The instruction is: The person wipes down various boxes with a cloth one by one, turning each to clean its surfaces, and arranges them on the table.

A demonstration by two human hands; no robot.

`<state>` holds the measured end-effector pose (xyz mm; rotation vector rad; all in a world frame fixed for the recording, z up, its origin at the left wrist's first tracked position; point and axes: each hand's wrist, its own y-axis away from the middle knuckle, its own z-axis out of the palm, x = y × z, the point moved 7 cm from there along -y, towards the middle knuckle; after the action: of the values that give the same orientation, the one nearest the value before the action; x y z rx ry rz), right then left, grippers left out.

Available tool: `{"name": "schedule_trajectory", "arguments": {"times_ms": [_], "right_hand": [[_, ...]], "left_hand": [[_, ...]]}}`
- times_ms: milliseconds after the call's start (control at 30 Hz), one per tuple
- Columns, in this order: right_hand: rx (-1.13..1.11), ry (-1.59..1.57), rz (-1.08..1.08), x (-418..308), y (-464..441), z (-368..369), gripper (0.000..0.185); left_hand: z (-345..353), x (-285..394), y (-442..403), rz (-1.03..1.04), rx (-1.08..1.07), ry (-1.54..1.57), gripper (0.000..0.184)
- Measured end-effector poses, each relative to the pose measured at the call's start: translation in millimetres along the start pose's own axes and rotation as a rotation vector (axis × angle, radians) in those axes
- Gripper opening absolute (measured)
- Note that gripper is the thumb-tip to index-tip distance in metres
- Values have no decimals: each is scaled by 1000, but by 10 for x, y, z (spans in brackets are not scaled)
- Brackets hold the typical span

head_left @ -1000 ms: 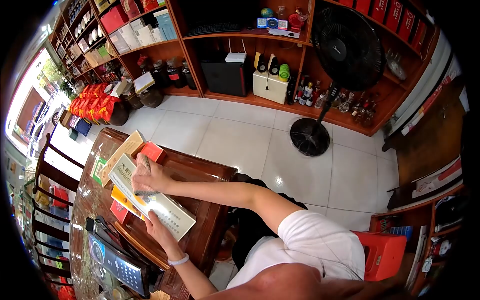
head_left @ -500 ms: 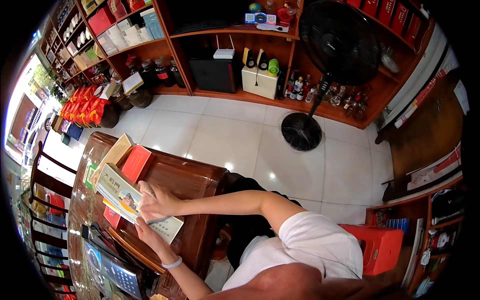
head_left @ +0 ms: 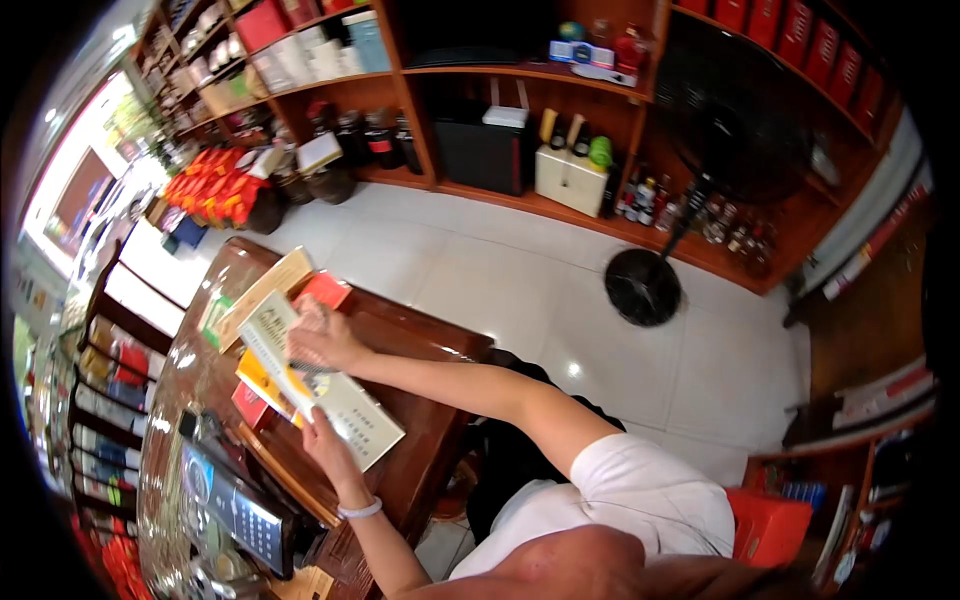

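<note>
A long cream cigarette carton [head_left: 358, 422] with "DAQIANMEN" lettering is tilted over the wooden table. My left hand [head_left: 328, 452], with a pale band at the wrist, grips its lower edge. My right hand [head_left: 335, 345] is closed on a pinkish cloth [head_left: 312, 320] pressed against the upper part of the carton, covering some of its print. Beneath and beside the carton lie a yellow pack [head_left: 262, 378], a red box [head_left: 326, 289] and a long tan box [head_left: 265, 290], each partly hidden.
The glossy wooden table [head_left: 425, 345] runs along my front. A dark screen device [head_left: 235, 510] stands near my left forearm. Dark chairs [head_left: 105, 400] line the far side. A black standing fan [head_left: 643, 287] is on the tiled floor before shelves of boxes and bottles.
My view has shifted, so the whole scene sits further right. My right hand and the cloth have moved up the carton toward its lettered end. More of the carton's lower end shows.
</note>
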<state>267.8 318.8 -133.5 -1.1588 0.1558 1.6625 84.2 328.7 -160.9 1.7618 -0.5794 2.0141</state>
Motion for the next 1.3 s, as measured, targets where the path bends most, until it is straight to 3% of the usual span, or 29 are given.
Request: {"name": "schedule_trajectory", "arguments": {"times_ms": [67, 133, 200, 300, 400, 467, 600, 667, 800, 967, 1067, 1300], "right_hand": [[-62, -115, -2, -201, 16, 44, 32], [-72, -283, 142, -145, 20, 48, 33], [8, 86, 57, -344, 9, -20, 29], [52, -257, 145, -370, 58, -7, 20], [231, 351, -74, -407, 41, -321, 26], [194, 410, -40, -236, 46, -491, 41], [148, 577, -19, -96, 270, -702, 43], [42, 596, 186, -43, 401, -642, 45], [-159, 319, 312, 93, 518, -522, 41], [-237, 0, 449, 59, 541, -449, 40], [-239, 27, 436, 124, 559, -454, 40], [-77, -108, 385, 10, 400, -540, 46]], "left_hand": [[-23, -32, -14, 10, 27, -38, 33], [25, 12, 19, 42, 56, 13, 27], [-32, -84, -23, 51, 46, -19, 27], [18, -7, 16, 46, 20, 48, 32], [48, 70, 47, 59, 15, 117, 35], [46, 107, 51, 48, 11, 157, 36], [9, 85, 30, 40, 49, 247, 36], [-17, 21, 21, -68, 59, 256, 34], [9, 12, 19, -45, 36, 266, 38], [19, -2, 13, -39, 27, 296, 43], [39, 31, 12, 40, -6, 135, 44], [127, 114, 41, -33, -186, -6, 47]]}}
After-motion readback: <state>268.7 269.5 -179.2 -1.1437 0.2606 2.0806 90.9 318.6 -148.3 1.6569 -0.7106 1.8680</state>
